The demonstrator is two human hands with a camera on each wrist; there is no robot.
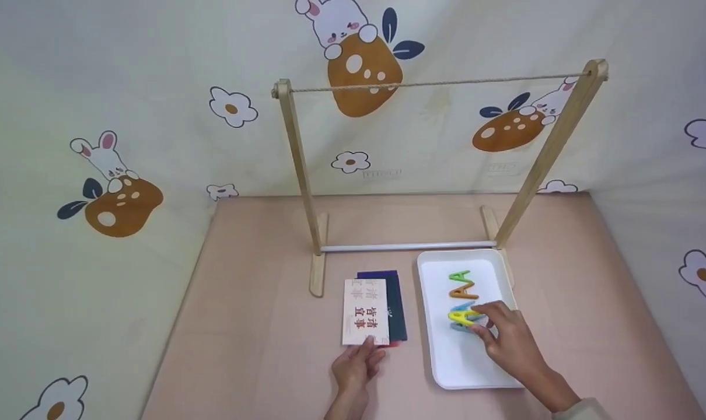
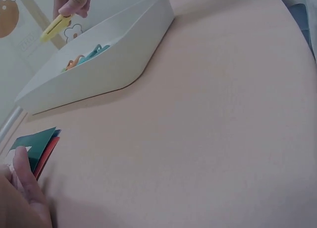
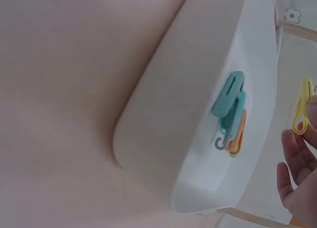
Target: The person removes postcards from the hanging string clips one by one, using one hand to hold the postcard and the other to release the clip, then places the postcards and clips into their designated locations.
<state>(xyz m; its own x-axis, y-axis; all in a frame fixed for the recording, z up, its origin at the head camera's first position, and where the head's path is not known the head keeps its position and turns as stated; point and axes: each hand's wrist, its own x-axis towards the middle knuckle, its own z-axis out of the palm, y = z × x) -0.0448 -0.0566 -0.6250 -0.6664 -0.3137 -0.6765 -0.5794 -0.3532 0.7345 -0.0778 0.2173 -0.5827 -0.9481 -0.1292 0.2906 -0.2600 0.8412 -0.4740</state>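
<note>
With thumb and fingers my right hand [image 1: 513, 341] pinches a yellow clothespin [image 1: 462, 318], held above the white tray [image 1: 458, 367]. In the right wrist view the same yellow clothespin [image 3: 303, 106] hangs clear of the tray wall. Inside the tray lie a green clothespin [image 1: 459, 276], an orange clothespin [image 1: 462, 290] and blue clothespins [image 3: 230, 96], partly overlapping. Left of the tray my left hand [image 1: 356, 367] grips the near edge of a small stack of cards: a cream card with red characters [image 1: 362, 326] on top, a dark green card [image 1: 396, 315] beneath, and a red edge showing [image 2: 47, 156].
A wooden stand [image 1: 300, 157] rises behind the tray, with a rope [image 1: 440, 83] strung between its uprights and a white bar [image 1: 408, 247] low down. The pink tabletop [image 1: 242, 326] meets patterned fabric walls [image 1: 172, 87] at the back and sides.
</note>
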